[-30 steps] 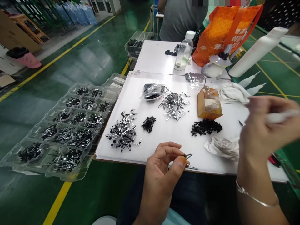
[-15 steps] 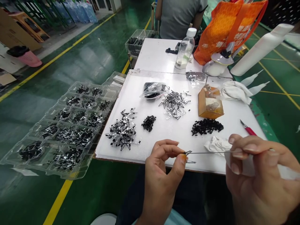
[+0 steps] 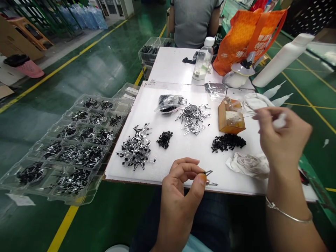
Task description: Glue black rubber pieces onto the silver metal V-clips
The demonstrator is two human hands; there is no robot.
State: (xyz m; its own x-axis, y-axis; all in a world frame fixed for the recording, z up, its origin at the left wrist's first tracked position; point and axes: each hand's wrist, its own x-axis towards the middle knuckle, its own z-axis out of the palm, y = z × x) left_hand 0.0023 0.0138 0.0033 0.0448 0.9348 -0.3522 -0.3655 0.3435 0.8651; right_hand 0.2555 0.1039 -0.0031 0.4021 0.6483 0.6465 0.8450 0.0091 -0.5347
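My left hand [image 3: 183,190] pinches a small dark metal clip [image 3: 208,173] between thumb and forefinger near the table's front edge; a second prong shows below it. My right hand [image 3: 282,133] is closed around a thin needle-like rod [image 3: 246,116], whose tip points left over the wooden box [image 3: 231,123] with clear plastic inside. Something whitish and blurred is also at the right fingers. Black small pieces [image 3: 228,142] lie in front of the box. Metal clips form one pile [image 3: 193,117] at the middle and another [image 3: 136,148] at the left, with a small black heap [image 3: 165,139] between.
A compartment tray [image 3: 49,135] of clips stands left of the table [image 3: 162,175]. Crumpled white cloth [image 3: 245,165] lies near my right forearm. Behind are a clear bottle [image 3: 203,59], an orange bag [image 3: 244,42], a white roll [image 3: 283,60] and a seated person [image 3: 194,22].
My right hand has moved up and away from my left hand, carrying the rod from the clip to the wooden box. My left hand has barely moved and keeps its pinch.
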